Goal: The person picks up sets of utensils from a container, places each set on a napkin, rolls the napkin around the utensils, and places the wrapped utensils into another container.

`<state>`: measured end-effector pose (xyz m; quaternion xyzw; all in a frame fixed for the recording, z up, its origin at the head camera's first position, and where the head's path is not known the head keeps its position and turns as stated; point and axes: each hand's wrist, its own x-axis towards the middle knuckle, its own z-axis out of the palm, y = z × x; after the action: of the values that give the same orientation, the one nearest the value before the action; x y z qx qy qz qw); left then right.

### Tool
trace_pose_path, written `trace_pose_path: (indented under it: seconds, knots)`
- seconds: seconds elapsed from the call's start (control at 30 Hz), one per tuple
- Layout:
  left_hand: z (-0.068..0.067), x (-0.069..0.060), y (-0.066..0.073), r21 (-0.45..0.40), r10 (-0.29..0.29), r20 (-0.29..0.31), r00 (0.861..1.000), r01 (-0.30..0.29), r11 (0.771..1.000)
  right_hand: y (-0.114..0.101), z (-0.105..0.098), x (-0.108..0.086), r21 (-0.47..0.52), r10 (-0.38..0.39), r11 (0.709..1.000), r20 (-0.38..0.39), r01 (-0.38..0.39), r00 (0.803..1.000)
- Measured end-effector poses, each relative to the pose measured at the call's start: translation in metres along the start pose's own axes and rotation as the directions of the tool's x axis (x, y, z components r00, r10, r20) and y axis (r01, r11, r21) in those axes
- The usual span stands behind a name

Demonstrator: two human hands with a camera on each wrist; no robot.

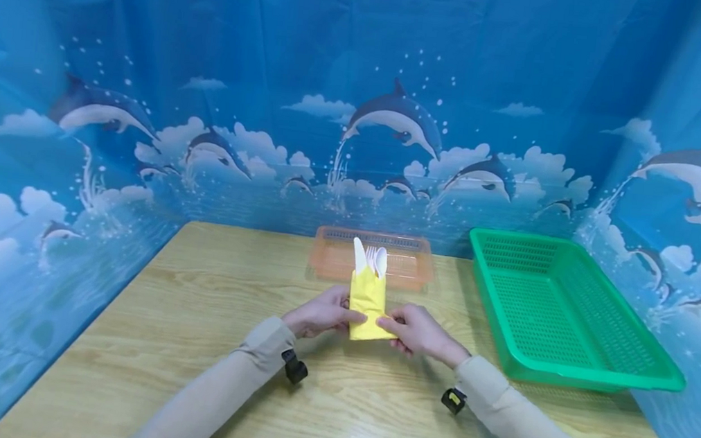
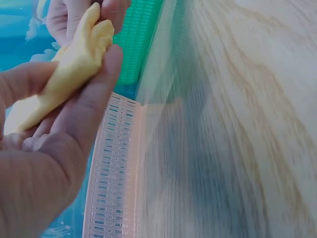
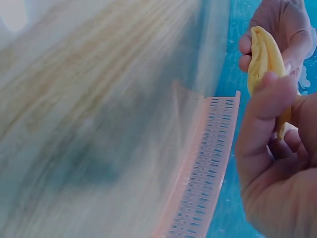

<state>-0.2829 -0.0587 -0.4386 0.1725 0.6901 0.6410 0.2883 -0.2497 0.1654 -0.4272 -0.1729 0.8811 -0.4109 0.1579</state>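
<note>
A yellow napkin point(image 1: 366, 305), folded into a pouch, is held up above the table between both hands. Out of its top stick a white plastic knife point(image 1: 359, 255), a fork point(image 1: 371, 255) and a spoon point(image 1: 381, 262). My left hand point(image 1: 325, 312) pinches the napkin's left side, thumb across the front. On the lower right corner, my right hand point(image 1: 420, 331) pinches it between thumb and fingers. Both wrist views show the yellow napkin point(image 2: 74, 69) gripped from its two sides; the cutlery does not show there.
Behind the hands, a shallow orange-pink basket point(image 1: 409, 260) stands at the table's back edge. A larger green basket point(image 1: 567, 321) is at the right. The wooden table point(image 1: 191, 323) meets a blue dolphin-print curtain point(image 1: 264, 65) at the back and sides.
</note>
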Motion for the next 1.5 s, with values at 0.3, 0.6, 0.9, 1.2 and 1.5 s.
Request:
trace_pose_path:
  seconds: [0.3, 0.6, 0.9, 1.2, 1.5]
  knots:
    - [0.004, 0.003, 0.002, -0.132, 0.023, 0.026, 0.999, -0.019, 0.991, -0.005, -0.004, -0.002, -0.076, -0.105, 0.992, -0.061, 0.100, 0.993]
    - [0.005, 0.007, -0.003, -0.195, 0.036, 0.049, 0.998, -0.026, 0.980, -0.012, -0.004, -0.005, -0.051, -0.113, 0.993, -0.069, 0.110, 0.991]
    - [0.010, 0.006, -0.002, -0.274, 0.050, 0.026, 0.998, -0.041, 0.961, -0.020, -0.003, -0.010, -0.015, -0.006, 1.000, -0.084, 0.004, 0.996]
    - [0.013, 0.007, -0.007, -0.298, 0.071, 0.024, 0.997, -0.061, 0.953, -0.016, -0.008, -0.007, 0.239, 0.067, 0.969, 0.000, -0.065, 0.998]
    - [0.018, 0.008, -0.009, -0.299, 0.082, -0.009, 0.997, -0.080, 0.951, 0.001, -0.017, -0.004, 0.501, -0.001, 0.858, 0.216, -0.109, 0.976]
